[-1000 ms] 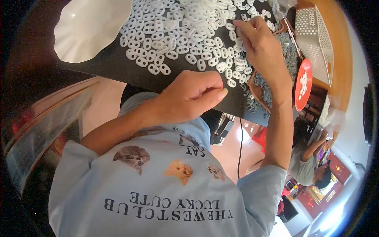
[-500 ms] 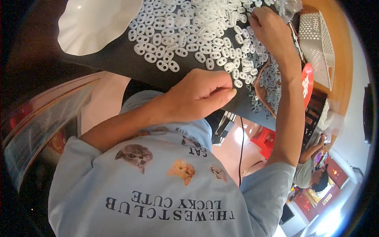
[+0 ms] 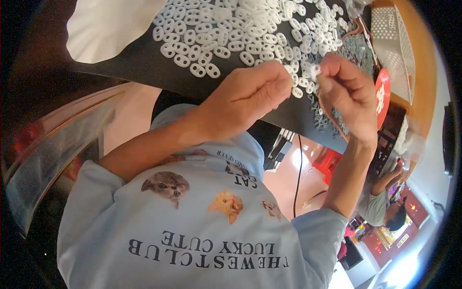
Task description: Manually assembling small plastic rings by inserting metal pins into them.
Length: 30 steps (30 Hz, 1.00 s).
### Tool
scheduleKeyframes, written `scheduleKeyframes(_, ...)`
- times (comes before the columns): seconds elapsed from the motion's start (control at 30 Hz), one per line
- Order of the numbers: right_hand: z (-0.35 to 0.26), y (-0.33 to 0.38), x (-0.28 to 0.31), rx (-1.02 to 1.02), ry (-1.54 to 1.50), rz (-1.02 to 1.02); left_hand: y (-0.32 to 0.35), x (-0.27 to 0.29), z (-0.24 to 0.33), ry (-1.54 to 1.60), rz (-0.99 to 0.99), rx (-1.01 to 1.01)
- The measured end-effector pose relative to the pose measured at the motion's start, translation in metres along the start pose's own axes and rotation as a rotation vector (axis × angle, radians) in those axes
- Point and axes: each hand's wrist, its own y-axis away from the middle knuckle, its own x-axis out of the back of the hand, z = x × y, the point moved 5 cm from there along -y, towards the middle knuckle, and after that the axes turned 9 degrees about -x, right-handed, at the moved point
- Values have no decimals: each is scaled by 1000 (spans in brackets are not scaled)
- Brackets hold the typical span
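Note:
My right hand [image 3: 350, 94] pinches a small white oval two-hole plastic piece [image 3: 315, 72] between thumb and index finger, just above the table's near edge. To its left, my left hand [image 3: 248, 98] is closed with thumb and fingers pressed together; whatever it may hold is hidden. The two hands are apart, with a short gap between them. Many more white two-hole pieces [image 3: 192, 17] lie loose and heaped on the dark tabletop [image 3: 126, 71] beyond my hands. Beneath and beside my right hand is a pile of small grey parts [image 3: 358, 48], partly covered by that hand.
A white wavy-rimmed dish [image 3: 103, 33] stands at the far left. On the right are a white perforated basket [image 3: 392, 45] and a red dish [image 3: 383, 94] with white pieces. A red stool [image 3: 329, 164] is below the table; another person [image 3: 382, 207] sits at the far right.
My right hand has come back from the far heap toward my left hand, now with a white two-hole piece in its fingertips. My left hand has shifted slightly up and stays closed.

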Motion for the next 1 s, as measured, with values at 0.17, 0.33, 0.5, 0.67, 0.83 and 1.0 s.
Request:
scheduleKeyframes(0.17, 3, 22, -22, 234, 32, -108, 1, -12, 16, -235, -66, -2)
scheduleKeyframes(0.33, 2, 36, -31, 326, 32, -90, 7, -16, 30, -450, -127, -120)
scheduleKeyframes(0.5, 13, 41, -41, 275, 94, 21, 10, -20, 30, -500, -209, -57)
scheduleKeyframes(0.67, 6, 52, -47, 385, 214, 214, 10, -20, 26, -524, -200, -136)
scheduleKeyframes(0.83, 6, 59, -38, 379, 298, 265, 7, -24, 31, -552, -182, -149)
scheduleKeyframes(1.0, 40, 52, 51, 127, 398, 366, 1, -21, 21, -459, -212, -114)
